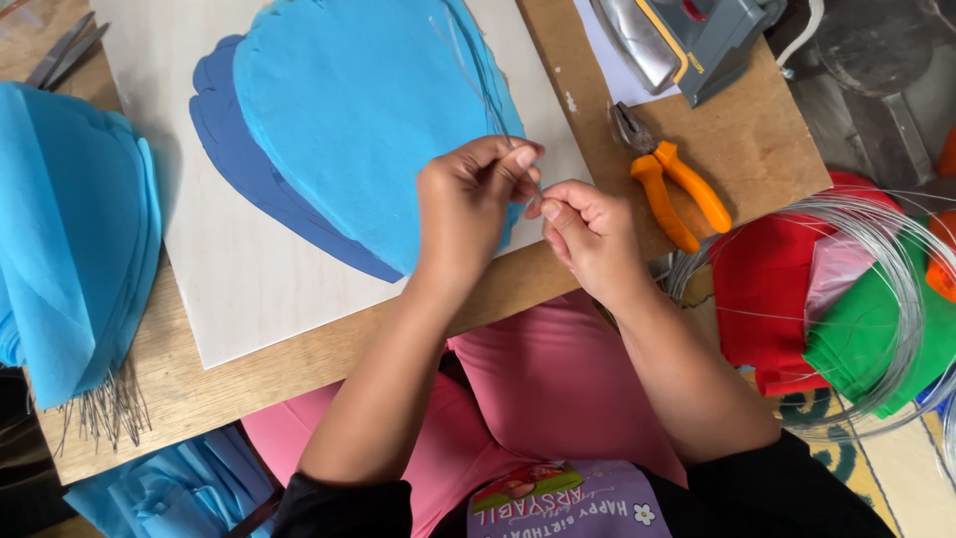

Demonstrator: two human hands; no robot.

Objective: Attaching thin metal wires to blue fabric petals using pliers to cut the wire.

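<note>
My left hand point(470, 194) and my right hand point(588, 234) meet over the near edge of a light blue paper shape point(358, 120). Both pinch a thin silver wire point(476, 70) that runs up across the paper. The light blue shape lies on a darker blue shape point(244, 164), and both rest on a white board point(239, 289). My fingertips nearly touch each other at the wire's lower end.
Orange-handled pliers point(669, 179) lie right of my hands on the wooden table point(757, 139). A grey clothes iron point(687, 35) sits at the far right. Folded blue paper with wire ends point(70, 229) lies left. A wire coil point(896, 299) rests on red and green paper. Scissors point(60, 50) lie at the far left.
</note>
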